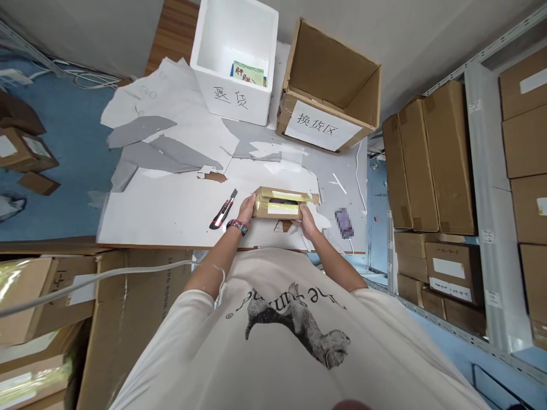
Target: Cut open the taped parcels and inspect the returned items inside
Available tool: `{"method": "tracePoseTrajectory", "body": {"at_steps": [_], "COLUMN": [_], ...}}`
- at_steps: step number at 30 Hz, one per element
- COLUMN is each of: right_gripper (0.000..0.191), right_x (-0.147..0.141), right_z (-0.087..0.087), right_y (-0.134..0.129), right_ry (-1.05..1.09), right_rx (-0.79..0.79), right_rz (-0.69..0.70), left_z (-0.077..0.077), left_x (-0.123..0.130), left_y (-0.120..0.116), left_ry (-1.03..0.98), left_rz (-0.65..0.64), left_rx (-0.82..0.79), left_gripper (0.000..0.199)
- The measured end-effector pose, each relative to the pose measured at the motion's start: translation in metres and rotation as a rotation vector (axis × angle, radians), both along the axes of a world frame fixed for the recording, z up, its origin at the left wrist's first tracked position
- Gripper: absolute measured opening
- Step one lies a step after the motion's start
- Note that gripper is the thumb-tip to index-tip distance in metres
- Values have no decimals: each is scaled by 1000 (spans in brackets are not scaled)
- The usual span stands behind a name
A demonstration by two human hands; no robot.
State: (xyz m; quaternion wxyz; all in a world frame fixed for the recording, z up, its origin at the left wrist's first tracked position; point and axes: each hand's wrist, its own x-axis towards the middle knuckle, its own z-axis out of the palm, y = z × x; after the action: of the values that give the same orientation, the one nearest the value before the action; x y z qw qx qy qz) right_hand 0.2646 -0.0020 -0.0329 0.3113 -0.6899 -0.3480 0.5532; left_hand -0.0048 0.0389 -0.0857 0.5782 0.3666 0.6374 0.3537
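I'm holding a taped cardboard box (278, 203) at the near middle of the table (171, 219), can't tell if it's touching. Long axis is running left-right, white label (283, 209) facing near and up, flap end (315, 199) poking out right. Left hand (247, 209) is gripping the left end, right hand (306, 221) the near right corner. Utility knife (223, 209) is lying left, tip pointing far-right.

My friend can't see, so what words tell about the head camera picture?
A left hand and a right hand hold a small taped cardboard box over a white tabletop. A utility knife lies near the left hand; farther back stand a white foam bin and an open carton.
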Motion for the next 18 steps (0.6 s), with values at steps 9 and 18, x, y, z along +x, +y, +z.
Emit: {"method": "tracePoseTrajectory", "body": {"at_steps": [9,18], "right_gripper": [38,66], "right_x": [-26,-46], "right_z": [23,51], "right_y": [-3,-6], "right_ry": [-813,-1015], "right_rx": [393,461], "right_rz": [292,729], "left_z": [84,102], "left_x": [-62,-27], "left_y": [-18,-7], "left_ry": [445,668], "left_rz": [-109,-658], "left_rx": [397,584], "left_gripper": [38,47]}}
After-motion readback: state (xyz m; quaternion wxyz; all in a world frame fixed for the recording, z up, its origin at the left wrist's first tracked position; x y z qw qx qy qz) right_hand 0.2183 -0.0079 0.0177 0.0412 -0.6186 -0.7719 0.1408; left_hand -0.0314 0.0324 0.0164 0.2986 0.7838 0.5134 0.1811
